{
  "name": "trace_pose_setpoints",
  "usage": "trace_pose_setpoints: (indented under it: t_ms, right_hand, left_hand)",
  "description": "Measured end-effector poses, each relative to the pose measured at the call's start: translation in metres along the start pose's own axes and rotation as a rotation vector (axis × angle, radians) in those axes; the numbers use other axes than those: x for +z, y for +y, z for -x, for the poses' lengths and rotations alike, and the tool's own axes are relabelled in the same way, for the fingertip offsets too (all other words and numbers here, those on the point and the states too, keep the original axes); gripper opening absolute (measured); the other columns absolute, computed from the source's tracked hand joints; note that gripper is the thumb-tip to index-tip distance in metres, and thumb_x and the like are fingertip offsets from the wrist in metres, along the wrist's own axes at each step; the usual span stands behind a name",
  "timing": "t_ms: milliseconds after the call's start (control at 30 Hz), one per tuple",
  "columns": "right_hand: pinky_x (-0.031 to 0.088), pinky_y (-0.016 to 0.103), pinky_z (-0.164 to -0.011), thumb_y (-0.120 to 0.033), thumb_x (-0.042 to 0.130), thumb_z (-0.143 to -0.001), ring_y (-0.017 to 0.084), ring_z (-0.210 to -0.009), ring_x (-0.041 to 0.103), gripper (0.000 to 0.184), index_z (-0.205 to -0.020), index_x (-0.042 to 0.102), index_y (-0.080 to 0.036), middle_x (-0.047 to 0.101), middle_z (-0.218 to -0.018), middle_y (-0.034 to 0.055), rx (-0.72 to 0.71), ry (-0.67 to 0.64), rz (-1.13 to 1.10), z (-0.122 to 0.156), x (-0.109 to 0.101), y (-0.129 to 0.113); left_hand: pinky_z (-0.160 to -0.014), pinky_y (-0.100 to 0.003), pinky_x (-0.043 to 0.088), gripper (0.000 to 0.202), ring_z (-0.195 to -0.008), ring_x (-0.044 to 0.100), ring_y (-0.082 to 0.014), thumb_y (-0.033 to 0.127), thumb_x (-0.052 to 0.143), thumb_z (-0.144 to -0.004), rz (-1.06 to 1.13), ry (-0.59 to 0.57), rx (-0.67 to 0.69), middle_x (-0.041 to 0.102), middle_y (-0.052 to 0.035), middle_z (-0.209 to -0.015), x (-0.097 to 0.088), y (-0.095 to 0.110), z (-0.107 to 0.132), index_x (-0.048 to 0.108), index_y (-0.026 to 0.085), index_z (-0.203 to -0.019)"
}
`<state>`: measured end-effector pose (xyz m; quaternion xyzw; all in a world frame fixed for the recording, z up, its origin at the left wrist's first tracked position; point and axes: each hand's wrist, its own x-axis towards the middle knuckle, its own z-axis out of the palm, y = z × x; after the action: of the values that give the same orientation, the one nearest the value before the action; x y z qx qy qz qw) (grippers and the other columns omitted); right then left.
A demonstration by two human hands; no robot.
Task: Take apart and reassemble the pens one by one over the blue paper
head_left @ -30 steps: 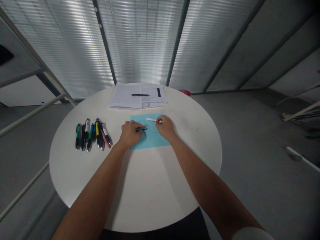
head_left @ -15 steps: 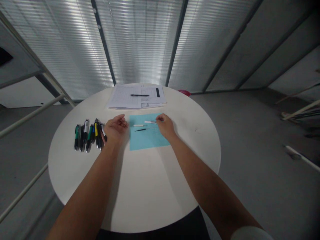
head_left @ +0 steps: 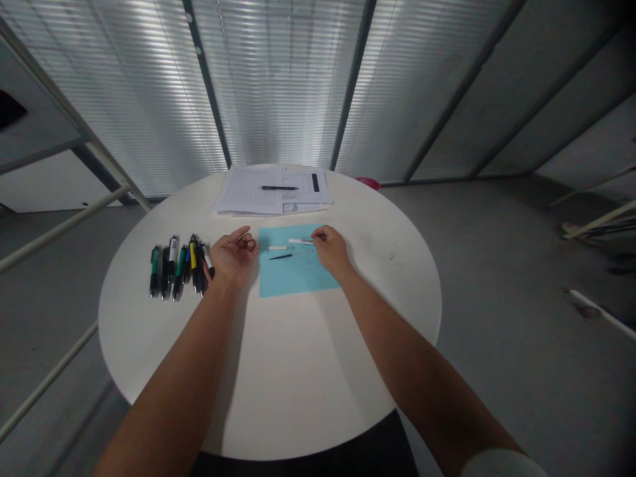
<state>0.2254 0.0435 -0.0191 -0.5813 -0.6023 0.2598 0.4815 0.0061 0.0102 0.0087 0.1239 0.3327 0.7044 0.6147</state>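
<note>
My right hand [head_left: 332, 252] is over the right side of a light blue sheet [head_left: 298, 281]. Thumb and fingertips pinch one end of a slim white pen part [head_left: 299, 241], whose other end points left. Left of it on the sheet lie a white tube-like pen piece [head_left: 278, 248] and a thin dark pen piece [head_left: 281, 257]. My left hand [head_left: 233, 257] rests palm up at the sheet's left edge, fingers loosely curled and apart. No object shows clearly in it. Just left of that wrist lie several pens [head_left: 179, 270] in a row, green, black, white and yellow; the nearest are partly covered.
The round white table [head_left: 293, 377] carries a stack of printed papers [head_left: 248, 192] at its far side, with a black pen [head_left: 279, 188] on top. Metal rails [head_left: 64, 225] stand on the left. Window blinds [head_left: 278, 86] rise behind.
The view has shifted slightly. My right hand keeps its pinch on the white pen part, which has barely moved. My left hand's fingers have turned a little; the other pieces lie as before.
</note>
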Motion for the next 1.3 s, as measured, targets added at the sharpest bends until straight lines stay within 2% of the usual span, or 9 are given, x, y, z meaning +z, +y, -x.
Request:
trace_pose_setpoints:
  t_ms: [267,633,767,833,900,967,1067,1167,1300]
  right_hand:
    - [0.041,0.032,-0.082,-0.015,0.053,-0.076,0.016,-0.078,0.055,0.012,-0.071,0.061,-0.023,0.06,-0.078,-0.0016,-0.013,-0.01,0.057,-0.002,0.0,0.001]
    - [0.043,0.033,-0.083,-0.011,0.056,-0.073,0.016,-0.076,0.056,0.015,-0.072,0.064,-0.024,0.062,-0.077,-0.002,-0.003,0.006,-0.033,-0.001,0.001,0.002]
    - [0.045,0.034,-0.086,-0.006,0.056,-0.072,0.016,-0.078,0.059,0.023,-0.076,0.068,-0.025,0.066,-0.079,-0.002,-0.003,-0.032,-0.074,-0.001,0.001,0.0]
    - [0.045,0.036,-0.09,-0.003,0.057,-0.072,0.017,-0.081,0.06,0.027,-0.077,0.07,-0.026,0.068,-0.081,-0.0016,-0.017,-0.057,-0.053,0.0,0.001,-0.001]
    - [0.044,0.038,-0.095,-0.002,0.059,-0.071,0.018,-0.084,0.062,0.029,-0.078,0.072,-0.027,0.07,-0.082,-0.0013,-0.051,-0.072,-0.028,0.001,0.001,-0.001]
    - [0.043,0.04,-0.099,-0.003,0.061,-0.073,0.02,-0.087,0.063,0.029,-0.078,0.073,-0.028,0.072,-0.084,-0.0007,-0.092,-0.082,0.012,0.002,0.001,-0.002]
    - [0.043,0.04,-0.1,-0.008,0.061,-0.078,0.02,-0.091,0.065,0.025,-0.086,0.074,-0.027,0.075,-0.091,0.0012,-0.143,-0.111,0.141,0.003,0.001,-0.001]
    - [0.045,0.038,-0.099,-0.014,0.06,-0.083,0.02,-0.098,0.066,0.022,-0.096,0.074,-0.025,0.075,-0.1,0.0026,-0.163,-0.156,0.298,0.003,0.001,-0.001]
    - [0.047,0.038,-0.096,-0.02,0.061,-0.085,0.021,-0.099,0.066,0.019,-0.099,0.073,-0.025,0.075,-0.103,0.0027,-0.175,-0.178,0.379,0.004,0.001,-0.002]
  left_hand:
    - [-0.056,-0.026,0.044,0.019,-0.056,0.05,-0.0122,0.022,0.053,-0.065,-0.002,0.009,0.007,0.052,-0.0038,-0.063,0.0,-0.001,-0.001,0.065,0.014,-0.078]
    - [-0.055,-0.025,0.044,0.018,-0.056,0.049,-0.0119,0.019,0.055,-0.063,-0.009,0.011,0.011,0.053,-0.0038,-0.062,0.001,-0.003,-0.001,0.066,0.014,-0.076]
    - [-0.056,-0.024,0.043,0.016,-0.054,0.048,-0.0106,0.019,0.056,-0.059,-0.105,-0.046,0.075,0.052,-0.0028,-0.061,-0.001,-0.007,-0.004,0.066,0.015,-0.071]
    - [-0.056,-0.024,0.04,0.014,-0.054,0.047,-0.0102,0.017,0.056,-0.059,-0.219,-0.078,0.155,0.051,-0.0014,-0.059,-0.002,-0.012,-0.004,0.066,0.016,-0.069]
    - [-0.057,-0.025,0.038,0.013,-0.056,0.047,-0.0116,0.018,0.056,-0.062,-0.414,-0.1,0.292,0.049,-0.0003,-0.058,-0.003,-0.019,-0.003,0.067,0.018,-0.069]
    - [-0.061,-0.028,0.04,0.013,-0.061,0.048,-0.0138,0.017,0.059,-0.065,-0.741,-0.13,0.493,0.054,-0.0012,-0.065,-0.004,-0.026,0.0,0.069,0.02,-0.073]
    - [-0.08,-0.038,0.045,0.021,-0.079,0.054,-0.0196,0.014,0.06,-0.068,-1.212,-0.264,0.732,0.061,-0.0063,-0.085,-0.004,-0.034,0.004,0.073,0.021,-0.082]
    - [-0.094,-0.045,0.042,0.022,-0.093,0.056,-0.0249,0.019,0.058,-0.077,-1.537,-0.407,0.77,0.064,-0.009,-0.089,-0.007,-0.039,0.003,0.076,0.019,-0.09]
    - [-0.095,-0.044,0.042,0.026,-0.096,0.058,-0.0246,0.022,0.056,-0.08,-1.71,-0.453,0.741,0.067,-0.0087,-0.093,-0.01,-0.041,0.0,0.076,0.02,-0.096]
